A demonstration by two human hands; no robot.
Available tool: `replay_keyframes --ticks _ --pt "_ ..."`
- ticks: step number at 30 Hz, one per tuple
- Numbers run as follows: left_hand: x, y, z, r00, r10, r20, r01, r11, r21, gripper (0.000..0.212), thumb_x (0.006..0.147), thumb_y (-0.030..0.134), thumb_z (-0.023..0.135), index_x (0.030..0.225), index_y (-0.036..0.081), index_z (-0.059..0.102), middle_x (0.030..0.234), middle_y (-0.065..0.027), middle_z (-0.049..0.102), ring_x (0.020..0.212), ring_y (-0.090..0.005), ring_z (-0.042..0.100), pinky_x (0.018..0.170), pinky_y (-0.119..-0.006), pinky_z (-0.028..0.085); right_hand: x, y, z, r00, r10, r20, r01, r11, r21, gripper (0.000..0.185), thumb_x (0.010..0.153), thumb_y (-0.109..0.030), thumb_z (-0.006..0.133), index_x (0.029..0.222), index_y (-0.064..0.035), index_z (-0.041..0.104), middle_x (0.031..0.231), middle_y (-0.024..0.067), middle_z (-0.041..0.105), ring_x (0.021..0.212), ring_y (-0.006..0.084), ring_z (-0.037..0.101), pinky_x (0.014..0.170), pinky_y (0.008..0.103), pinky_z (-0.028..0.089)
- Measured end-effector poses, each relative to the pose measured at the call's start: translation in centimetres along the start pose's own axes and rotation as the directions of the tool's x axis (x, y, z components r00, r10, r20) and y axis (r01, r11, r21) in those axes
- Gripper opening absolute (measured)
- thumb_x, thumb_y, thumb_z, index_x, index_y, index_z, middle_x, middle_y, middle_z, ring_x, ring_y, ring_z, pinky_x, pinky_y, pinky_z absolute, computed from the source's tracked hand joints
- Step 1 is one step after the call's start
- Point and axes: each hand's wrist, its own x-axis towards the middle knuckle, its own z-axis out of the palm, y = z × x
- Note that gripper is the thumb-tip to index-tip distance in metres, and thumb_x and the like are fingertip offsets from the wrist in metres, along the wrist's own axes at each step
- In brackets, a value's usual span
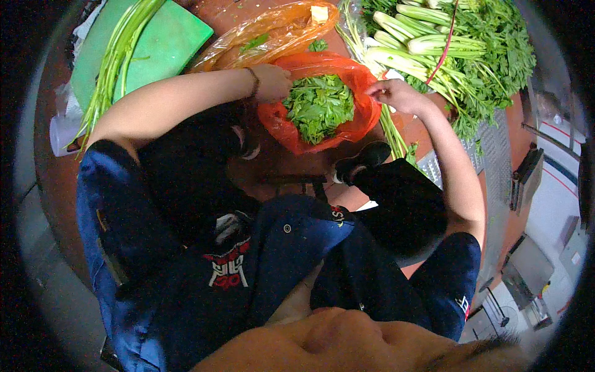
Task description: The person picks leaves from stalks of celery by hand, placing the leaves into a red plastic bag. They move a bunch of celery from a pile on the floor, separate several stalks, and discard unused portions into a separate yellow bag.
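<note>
A red plastic bag (307,144) stands open on the floor before me, with loose green celery leaves (320,108) inside. My left hand (272,83) grips the bag's rim on the left, its fingers curled over the edge. On the opposite side my right hand (395,94) pinches the rim of the same bag between thumb and fingers. Just beyond the bag lies an orange plastic bag (274,35), spread loosely, with a few leaves in it.
At upper left, long green stalks (122,51) lie across a green cutting board (162,51). Bunches of celery (432,44), one tied with a red band, are heaped at upper right. A clear plastic cup (60,136) is at the far left. My shoes flank the red bag.
</note>
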Motion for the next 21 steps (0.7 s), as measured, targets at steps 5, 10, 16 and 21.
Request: replay_keyframes --ticks 5,10,16,21 --pt "8.9 4.3 6.2 0.997 -0.054 -0.054 0.042 0.977 -0.208 0.016 0.081 0.018 0.06 0.092 0.008 0.067 0.107 -0.0088 0.062 0.109 -0.0305 0.056 0.088 -0.042 0.05 -6.2 4.2 1.9 0.969 0.055 -0.242 -0.08 0.992 -0.094 0.027 0.083 -0.003 0.059 0.109 -0.0028 0.066 0.095 0.0153 0.07 0.085 0.023 0.067 0.079 0.0336 0.052" --pt "8.6 10.9 10.4 0.871 -0.34 0.354 0.386 0.92 -0.067 0.028 0.085 0.017 0.059 0.109 0.01 0.069 0.124 -0.0111 0.061 0.104 -0.0263 0.061 0.088 -0.042 0.05 -8.3 5.2 2.2 0.988 0.1 -0.118 -0.117 0.983 -0.144 0.029 0.083 -0.002 0.057 0.111 -0.002 0.065 0.098 0.0158 0.07 0.086 0.0239 0.067 0.081 0.0335 0.052" --pt "8.7 11.6 8.8 0.736 -0.631 0.245 0.674 0.65 -0.352 0.026 0.086 0.02 0.056 0.108 0.012 0.068 0.102 -0.0118 0.068 0.094 -0.0323 0.065 0.078 -0.046 0.052 -9.1 8.4 -1.7 0.962 0.114 -0.247 -0.134 0.989 -0.064 0.027 0.081 -0.007 0.061 0.107 -0.0033 0.067 0.096 0.0166 0.07 0.086 0.0262 0.068 0.079 0.0335 0.052" --pt "10.8 11.2 6.8 0.557 -0.822 -0.12 0.542 0.469 -0.697 0.026 0.088 0.026 0.056 0.104 0.008 0.063 0.102 -0.0149 0.063 0.093 -0.0368 0.061 0.078 -0.048 0.05 -10.3 12.7 -4.6 0.897 0.007 -0.443 -0.052 0.995 -0.09 0.025 0.083 -0.01 0.064 0.107 -0.0043 0.066 0.086 0.0108 0.07 0.076 0.0154 0.063 0.072 0.0323 0.051"
